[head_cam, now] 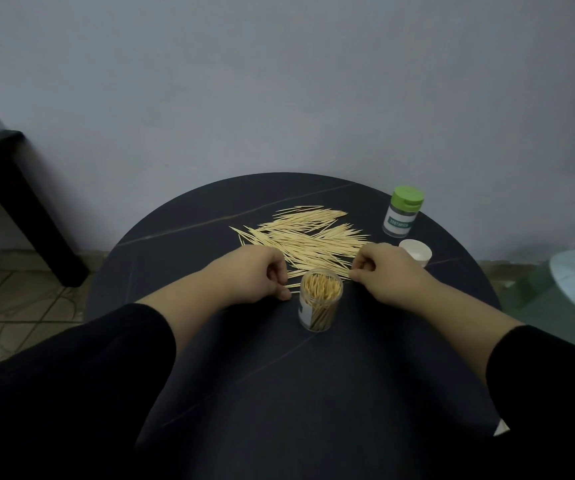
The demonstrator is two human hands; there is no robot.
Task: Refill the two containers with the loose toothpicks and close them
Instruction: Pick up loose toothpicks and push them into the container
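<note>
Pinching the near ends of a few loose toothpicks (307,237), the right hand (383,268) curls its fingers at two o'clock of the clear open container (320,299), while the left hand (251,275) at ten o'clock lies curled beside stray picks, its hold impossible to tell. That container stands upright on the round dark table (175,251), packed with picks, the pale pile fanned out at its twelve o'clock. Farther toward two o'clock a white lid (419,251) sits partly behind the right hand, the green-capped container (402,213) upright and closed beyond it.
</note>
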